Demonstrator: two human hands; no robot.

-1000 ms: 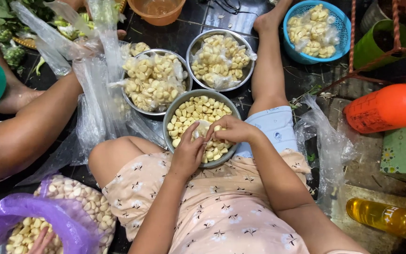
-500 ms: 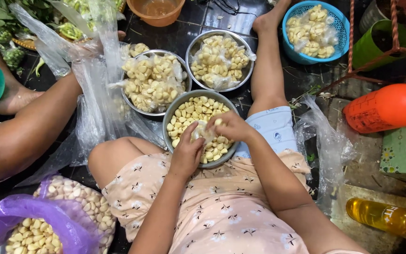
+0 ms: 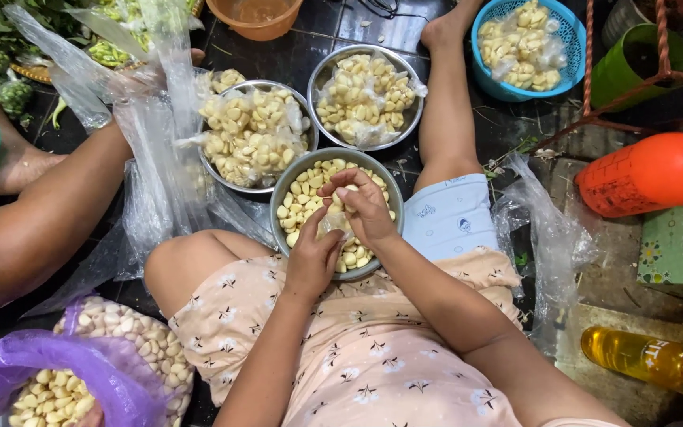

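A steel bowl point(image 3: 282, 192) of peeled garlic cloves point(image 3: 303, 198) rests between my knees. My left hand point(image 3: 312, 257) holds a small clear plastic bag point(image 3: 330, 225) over the bowl's near side. Just above it, my right hand point(image 3: 361, 204) pinches garlic cloves at the bag's mouth. Both hands touch over the bowl.
Two more steel bowls point(image 3: 414, 119) point(image 3: 213, 174) hold bagged garlic beyond mine, and a blue basket point(image 3: 565, 32) of bags sits far right. Another person's arm point(image 3: 41, 221) reaches in from the left among clear bags point(image 3: 152, 158). A purple bag point(image 3: 49, 372), orange bottle point(image 3: 642, 178) and oil bottle point(image 3: 646, 360) lie nearby.
My right hand has shifted slightly over the bowl toward the bag's opening. My left hand stays on the bag.
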